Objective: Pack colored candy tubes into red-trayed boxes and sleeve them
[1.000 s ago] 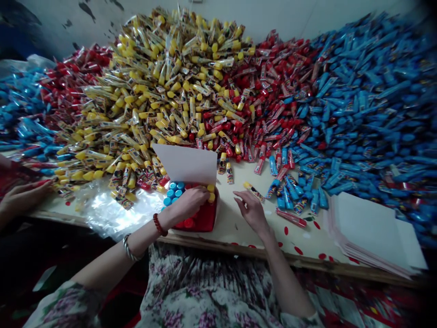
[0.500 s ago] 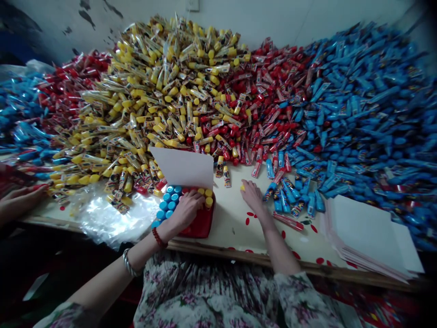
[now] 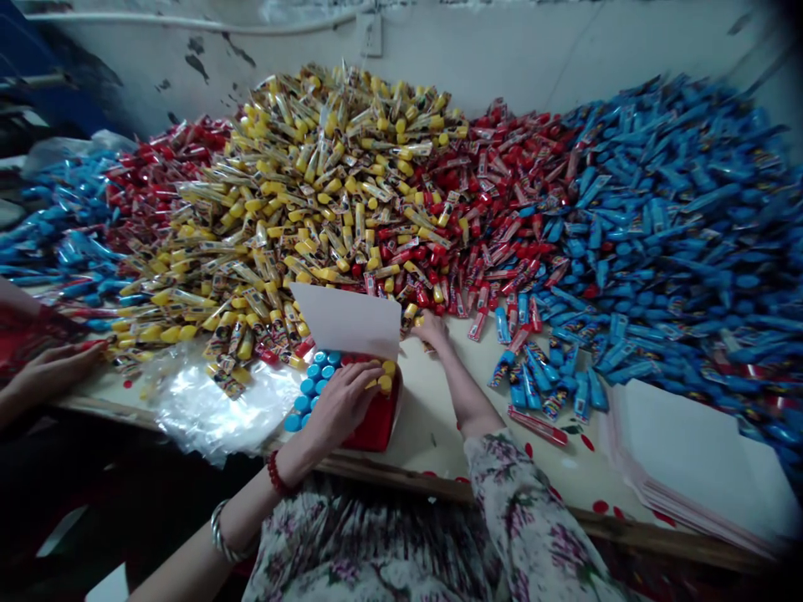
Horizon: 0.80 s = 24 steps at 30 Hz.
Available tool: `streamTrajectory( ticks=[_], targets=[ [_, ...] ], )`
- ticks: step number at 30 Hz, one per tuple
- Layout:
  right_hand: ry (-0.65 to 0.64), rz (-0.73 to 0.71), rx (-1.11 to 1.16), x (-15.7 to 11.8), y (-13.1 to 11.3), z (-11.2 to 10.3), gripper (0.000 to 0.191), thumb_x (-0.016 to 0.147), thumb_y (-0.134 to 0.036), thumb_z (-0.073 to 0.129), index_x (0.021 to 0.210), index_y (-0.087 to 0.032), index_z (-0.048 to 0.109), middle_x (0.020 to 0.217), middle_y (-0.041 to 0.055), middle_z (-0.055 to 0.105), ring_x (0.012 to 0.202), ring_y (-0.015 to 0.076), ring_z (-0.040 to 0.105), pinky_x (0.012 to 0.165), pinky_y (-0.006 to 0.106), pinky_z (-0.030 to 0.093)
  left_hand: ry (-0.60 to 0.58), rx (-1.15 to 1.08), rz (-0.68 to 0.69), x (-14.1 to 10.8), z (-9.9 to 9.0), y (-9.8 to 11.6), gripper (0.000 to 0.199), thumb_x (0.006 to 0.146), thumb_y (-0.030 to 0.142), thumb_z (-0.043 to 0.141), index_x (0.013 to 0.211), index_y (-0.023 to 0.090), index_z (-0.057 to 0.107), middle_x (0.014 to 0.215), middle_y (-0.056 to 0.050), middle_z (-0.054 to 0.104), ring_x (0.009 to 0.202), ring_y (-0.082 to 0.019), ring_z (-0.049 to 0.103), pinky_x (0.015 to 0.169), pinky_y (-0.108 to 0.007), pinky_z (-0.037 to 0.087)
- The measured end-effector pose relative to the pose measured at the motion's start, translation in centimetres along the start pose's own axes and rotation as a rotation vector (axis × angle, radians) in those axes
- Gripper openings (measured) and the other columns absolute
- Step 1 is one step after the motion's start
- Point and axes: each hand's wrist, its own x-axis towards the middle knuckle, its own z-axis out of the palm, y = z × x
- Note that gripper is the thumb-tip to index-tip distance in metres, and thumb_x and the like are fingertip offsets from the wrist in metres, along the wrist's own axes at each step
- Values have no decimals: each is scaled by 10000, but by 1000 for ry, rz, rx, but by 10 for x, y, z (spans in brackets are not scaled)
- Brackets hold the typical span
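My left hand (image 3: pixel 346 400) lies over the box (image 3: pixel 380 422), its fingers stretched across the red caps and touching the yellow caps (image 3: pixel 387 373). Rows of blue caps (image 3: pixel 307 386) stand upright to the left of those fingers. The box is red in front, with a white flap (image 3: pixel 348 319) raised at the back. Just right of the flap, my right hand (image 3: pixel 434 329) is closed at the fingertips on a yellow-capped tube (image 3: pixel 419 321); the hand covers part of it. Another yellow-capped tube (image 3: pixel 408 317) lies beside it.
Heaped wrapped tubes line the wall: yellow (image 3: pixel 326 184), red (image 3: pixel 502 167) and blue (image 3: pixel 677 217). A stack of white card sheets (image 3: pixel 690 451) lies at right. Clear plastic bags (image 3: pixel 219 410) hang over the table edge. Another person's hand (image 3: pixel 59 368) is at far left.
My right hand has moved left and away from me, to the yellow-capped tubes by the flap. My left hand stays over the caps. The camera view has tilted up slightly.
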Motion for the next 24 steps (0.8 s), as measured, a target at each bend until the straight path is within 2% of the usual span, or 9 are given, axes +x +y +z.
streamTrajectory(
  ticks=[2, 5, 7, 9, 12, 14, 19, 21, 24],
  targets=[
    [13, -39, 8, 4, 1, -6, 478, 807, -375, 550, 1226, -158, 479, 1053, 101, 650, 912, 218, 629, 729, 288, 469, 62, -34, 14, -2, -6, 1, 214, 911, 159, 484, 1097, 191, 586, 1067, -77, 676, 989, -179, 625, 841, -334, 518],
    [45, -157, 5, 7, -6, -13, 513, 857, -305, 476, 1345, -179, 384, 1210, 88, 586, 1043, 194, 584, 815, 281, 461, 113, -107, 4, -3, -12, 5, 204, 902, 133, 492, 1062, 193, 603, 1024, -67, 685, 964, -158, 633, 834, -301, 522],
    [25, -256, -17, 8, -14, -15, 556, 838, -216, 496, 1379, -253, 368, 1295, 54, 534, 1124, 186, 543, 874, 281, 441, 104, -160, -8, -1, -10, 12, 210, 898, 121, 489, 1051, 196, 612, 1021, -64, 684, 966, -156, 631, 837, -296, 520],
    [-34, -323, -58, 6, -20, -15, 569, 786, -129, 542, 1323, -298, 463, 1285, 41, 540, 1118, 203, 553, 882, 292, 438, 46, -229, -30, 0, -2, 24, 217, 896, 119, 479, 1040, 199, 620, 1020, -64, 680, 954, -156, 630, 826, -290, 522],
    [-123, -356, -128, -6, -15, -14, 468, 740, -36, 539, 1150, -245, 623, 1184, 89, 590, 1040, 245, 596, 861, 340, 450, -94, -380, -92, 2, 25, 49, 245, 886, 122, 471, 1077, 196, 604, 1047, -78, 659, 962, -162, 622, 836, -294, 522],
    [-159, -382, -150, -23, -1, -14, 457, 737, -2, 504, 1109, -228, 644, 1164, 98, 598, 1032, 243, 598, 871, 354, 447, -136, -498, -134, 7, 51, 64, 290, 873, 114, 469, 1132, 192, 572, 1103, -92, 633, 1010, -173, 604, 869, -312, 515],
    [-203, -451, -130, -83, 58, -18, 528, 772, -62, 485, 1248, -280, 550, 1335, 36, 511, 1173, 193, 512, 964, 330, 418, 40, -598, -357, 48, 115, 68, 399, 834, 78, 438, 1217, 179, 487, 1222, -122, 550, 1137, -203, 532, 975, -388, 456],
    [-141, -462, -38, -107, 82, -21, 608, 755, -65, 478, 1330, -263, 477, 1423, 45, 424, 1226, 179, 470, 998, 317, 402, 71, -494, -501, 71, 135, 60, 418, 828, 66, 423, 1234, 147, 475, 1248, -147, 527, 1183, -219, 501, 1021, -405, 410],
    [114, -359, 261, -138, 112, -22, 622, 752, -117, 486, 1362, -229, 438, 1372, 77, 464, 1215, 183, 478, 1020, 336, 389, -64, -260, -724, 103, 154, 50, 506, 803, 76, 482, 1306, 107, 429, 1362, -200, 442, 1279, -296, 420, 1048, -461, 363]
  ],
)
